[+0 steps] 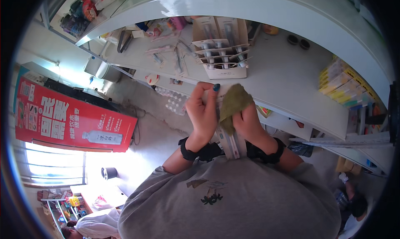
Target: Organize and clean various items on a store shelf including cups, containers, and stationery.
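My left hand (200,114) pinches the upper edge of a long carded package (232,145), which hangs upright in front of my chest. In my right hand (250,123) is a bunched olive-green cloth (236,101), which covers part of the package's upper half. Just beyond my hands, on a white shelf, stands a cardboard display box (225,73) with rows of similar carded packs, white-capped items showing in them. Several loose packs (178,60) lie scattered to its left.
At the right stand yellow-and-white boxes (339,82); two dark round items (298,42) sit farther back. An upper shelf edge (193,6) overhangs the far side. Shrink-wrapped bottles (172,101) are on the floor near a red drinks refrigerator (72,114). Another person (97,223) is at lower left, one (356,211) at lower right.
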`<act>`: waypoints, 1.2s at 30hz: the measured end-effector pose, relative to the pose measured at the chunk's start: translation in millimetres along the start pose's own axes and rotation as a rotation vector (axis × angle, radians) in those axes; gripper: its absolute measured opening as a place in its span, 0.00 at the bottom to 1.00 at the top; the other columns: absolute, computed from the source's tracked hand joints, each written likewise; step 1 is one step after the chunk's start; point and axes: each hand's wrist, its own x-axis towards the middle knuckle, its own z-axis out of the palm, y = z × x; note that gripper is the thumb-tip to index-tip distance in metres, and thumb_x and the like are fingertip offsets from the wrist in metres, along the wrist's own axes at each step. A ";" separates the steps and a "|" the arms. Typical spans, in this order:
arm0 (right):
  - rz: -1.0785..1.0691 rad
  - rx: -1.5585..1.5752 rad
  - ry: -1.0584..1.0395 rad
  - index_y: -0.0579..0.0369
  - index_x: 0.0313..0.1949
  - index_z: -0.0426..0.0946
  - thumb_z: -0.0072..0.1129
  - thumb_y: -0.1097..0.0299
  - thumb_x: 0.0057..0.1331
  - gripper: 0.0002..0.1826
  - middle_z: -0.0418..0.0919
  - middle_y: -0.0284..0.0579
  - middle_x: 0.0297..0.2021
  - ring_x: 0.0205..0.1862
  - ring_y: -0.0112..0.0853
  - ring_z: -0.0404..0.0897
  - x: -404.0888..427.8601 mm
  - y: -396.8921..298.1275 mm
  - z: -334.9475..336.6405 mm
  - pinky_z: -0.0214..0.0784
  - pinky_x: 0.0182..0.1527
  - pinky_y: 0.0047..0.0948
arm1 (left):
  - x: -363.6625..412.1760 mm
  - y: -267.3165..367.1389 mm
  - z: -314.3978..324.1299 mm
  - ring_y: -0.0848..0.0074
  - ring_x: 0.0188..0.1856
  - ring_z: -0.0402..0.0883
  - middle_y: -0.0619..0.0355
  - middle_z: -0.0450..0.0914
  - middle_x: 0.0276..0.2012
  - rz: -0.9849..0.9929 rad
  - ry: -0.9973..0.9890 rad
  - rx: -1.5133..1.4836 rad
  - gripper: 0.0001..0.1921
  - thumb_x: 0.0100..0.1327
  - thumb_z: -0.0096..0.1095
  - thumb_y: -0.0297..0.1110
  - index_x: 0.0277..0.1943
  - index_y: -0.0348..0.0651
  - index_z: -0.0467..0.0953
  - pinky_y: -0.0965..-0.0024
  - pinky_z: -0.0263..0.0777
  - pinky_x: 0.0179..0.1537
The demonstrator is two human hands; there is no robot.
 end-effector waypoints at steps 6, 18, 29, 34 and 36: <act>-0.079 0.108 0.018 0.64 0.31 0.70 0.40 0.81 0.49 0.10 0.74 0.51 0.27 0.30 0.44 0.74 -0.8 17.5 5.7 0.66 0.34 0.31 | 7.2 -8.6 -4.4 0.92 0.23 0.59 0.70 0.66 0.19 -0.163 -0.095 -0.237 0.08 0.61 0.50 0.29 0.27 0.36 0.68 0.87 0.52 0.22; 0.026 -0.006 -0.427 0.63 0.37 0.69 0.42 0.78 0.51 0.12 0.73 0.53 0.33 0.36 0.44 0.72 -2.0 13.7 8.4 0.64 0.41 0.33 | 60.5 -10.6 -53.2 0.93 0.21 0.55 0.71 0.62 0.17 -0.014 0.319 -0.240 0.11 0.61 0.50 0.31 0.23 0.43 0.64 0.85 0.43 0.21; -0.339 -0.663 -0.344 0.62 0.29 0.71 0.47 0.80 0.44 0.10 0.74 0.48 0.28 0.30 0.41 0.74 24.0 -2.5 -45.3 0.67 0.36 0.32 | 43.9 -26.9 -75.7 0.81 0.37 0.67 0.59 0.69 0.36 0.165 0.522 -0.071 0.06 0.55 0.56 0.25 0.36 0.40 0.69 0.79 0.60 0.36; -0.659 -1.005 -0.600 0.55 0.25 0.74 0.54 0.72 0.45 0.05 0.73 0.38 0.17 0.18 0.32 0.74 38.2 -23.5 -48.1 0.65 0.22 0.31 | 24.9 -9.5 -57.5 0.70 0.37 0.72 0.52 0.71 0.36 0.614 -0.381 0.717 0.17 0.45 0.65 0.36 0.35 0.38 0.69 0.73 0.63 0.33; -0.669 -0.982 -0.544 0.55 0.21 0.74 0.57 0.70 0.43 0.04 0.73 0.40 0.18 0.19 0.33 0.74 43.8 -34.5 -49.2 0.63 0.20 0.29 | 18.6 -19.8 -60.0 0.69 0.24 0.73 0.55 0.73 0.23 0.334 -0.713 0.592 0.17 0.43 0.66 0.41 0.31 0.38 0.71 0.73 0.63 0.25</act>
